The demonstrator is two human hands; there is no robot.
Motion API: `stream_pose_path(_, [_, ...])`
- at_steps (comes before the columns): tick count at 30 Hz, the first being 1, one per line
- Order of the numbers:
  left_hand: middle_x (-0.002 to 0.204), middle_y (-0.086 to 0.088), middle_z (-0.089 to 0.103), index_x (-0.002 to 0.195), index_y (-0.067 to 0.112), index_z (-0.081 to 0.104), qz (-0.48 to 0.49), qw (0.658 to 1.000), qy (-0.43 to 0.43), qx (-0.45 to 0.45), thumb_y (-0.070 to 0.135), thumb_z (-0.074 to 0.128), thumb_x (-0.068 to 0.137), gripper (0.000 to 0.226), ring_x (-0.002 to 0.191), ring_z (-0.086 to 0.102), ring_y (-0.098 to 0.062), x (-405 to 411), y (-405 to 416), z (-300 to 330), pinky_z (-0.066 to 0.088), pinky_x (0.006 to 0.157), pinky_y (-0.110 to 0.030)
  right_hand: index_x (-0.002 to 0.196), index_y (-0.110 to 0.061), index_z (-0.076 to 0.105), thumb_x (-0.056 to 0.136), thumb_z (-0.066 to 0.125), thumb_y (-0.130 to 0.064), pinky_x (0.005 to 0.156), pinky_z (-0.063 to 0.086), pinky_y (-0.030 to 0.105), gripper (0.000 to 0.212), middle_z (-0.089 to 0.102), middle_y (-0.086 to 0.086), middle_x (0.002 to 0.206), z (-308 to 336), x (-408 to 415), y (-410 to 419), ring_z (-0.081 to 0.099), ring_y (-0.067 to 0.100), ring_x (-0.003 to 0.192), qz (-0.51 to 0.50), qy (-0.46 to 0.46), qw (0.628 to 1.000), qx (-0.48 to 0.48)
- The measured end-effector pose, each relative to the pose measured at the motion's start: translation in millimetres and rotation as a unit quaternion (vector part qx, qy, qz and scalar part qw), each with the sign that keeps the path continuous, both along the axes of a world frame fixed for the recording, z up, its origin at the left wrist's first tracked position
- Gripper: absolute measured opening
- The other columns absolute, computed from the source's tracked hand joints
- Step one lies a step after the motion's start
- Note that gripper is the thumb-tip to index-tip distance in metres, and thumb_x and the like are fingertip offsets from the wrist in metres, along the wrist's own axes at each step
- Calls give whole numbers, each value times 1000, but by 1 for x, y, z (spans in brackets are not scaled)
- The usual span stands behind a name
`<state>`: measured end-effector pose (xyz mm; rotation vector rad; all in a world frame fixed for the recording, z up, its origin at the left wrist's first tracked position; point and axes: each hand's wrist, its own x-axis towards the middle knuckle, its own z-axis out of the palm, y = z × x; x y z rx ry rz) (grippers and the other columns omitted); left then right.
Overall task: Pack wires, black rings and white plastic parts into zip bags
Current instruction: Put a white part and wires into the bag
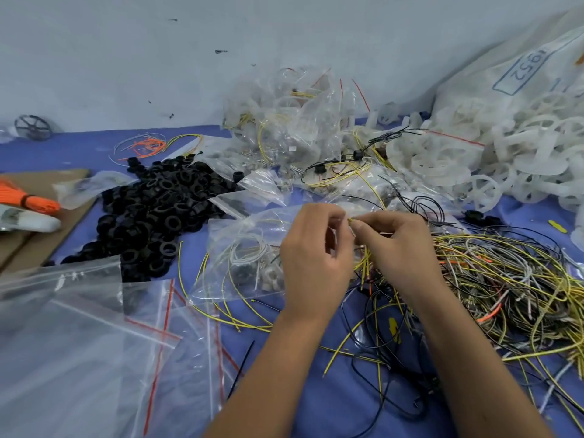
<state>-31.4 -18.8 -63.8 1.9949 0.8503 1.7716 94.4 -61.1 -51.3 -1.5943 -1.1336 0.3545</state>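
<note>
My left hand (311, 257) and my right hand (398, 248) meet at the middle of the blue table, both pinching a thin bundle of yellow wires (363, 263) that hangs down between them. Just left of my hands lies a clear zip bag (243, 257) holding white and yellow wires and small parts. A heap of black rings (158, 213) covers the table to the left. A big tangle of yellow, black and grey wires (512, 289) lies to the right. White plastic wheel parts (493, 156) are piled at the back right.
Several filled zip bags (290, 121) are stacked at the back centre against the wall. Flat unfilled zip bags (94, 343) with red strips lie at the front left. An orange wire bundle (28, 197) rests on cardboard at the far left. A large white sack (518, 74) leans at the back right.
</note>
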Motion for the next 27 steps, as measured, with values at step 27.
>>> stream_pose_path(27, [92,-6,64,95,2,69,-93,993,46,64,-8,69,80,17,81,58,-19,8,-25,4,43,71,-18,80,-6,48,87,39,15,46,36,17,24,41,-8,59,-8,-20,5,41,3,52,161,274,948,28])
